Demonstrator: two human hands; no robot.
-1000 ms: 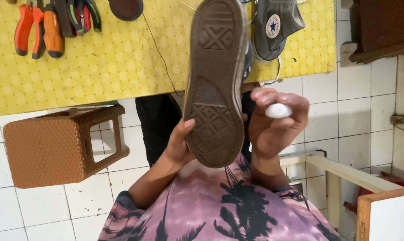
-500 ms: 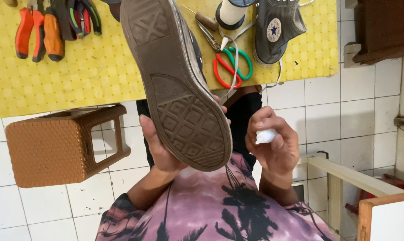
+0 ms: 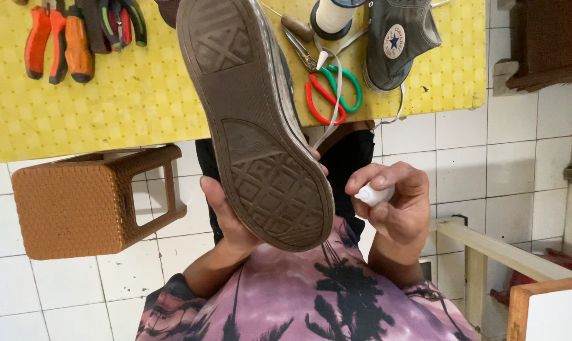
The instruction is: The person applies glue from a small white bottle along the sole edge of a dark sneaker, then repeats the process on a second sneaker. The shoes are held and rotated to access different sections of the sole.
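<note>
Since half a second back, I see the shoe (image 3: pixel 251 120) tipped a little further, its toe swung up over the table edge and its heel brought down toward the chest, while the right hand (image 3: pixel 396 205) has stayed beside it at much the same height.

My left hand (image 3: pixel 229 218) is closed around the heel end from underneath, palm against the upper, fingers wrapped out of sight behind the shoe. Its sole faces me: worn brown rubber, long and oval, moulded with a diamond lattice at the heel and a crossed square at the toe, the rim scuffed pale.

My right hand is curled shut on a small white object (image 3: pixel 373 194), smooth and rounded, pinched between thumb and forefinger just beside the heel; I cannot tell what it is.

Beyond lies the table (image 3: pixel 141 101), covered in a yellow dimpled mat. On it sit red-handled scissors (image 3: pixel 327 95) with a green loop, a white spool of thread (image 3: pixel 333 16), orange-handled pliers (image 3: pixel 55 41), and a second grey canvas shoe (image 3: pixel 396 41) on its side. Below, on white floor tiles, stands a brown woven-textured stool (image 3: pixel 84 202), boxy with a slot in its side.
</note>
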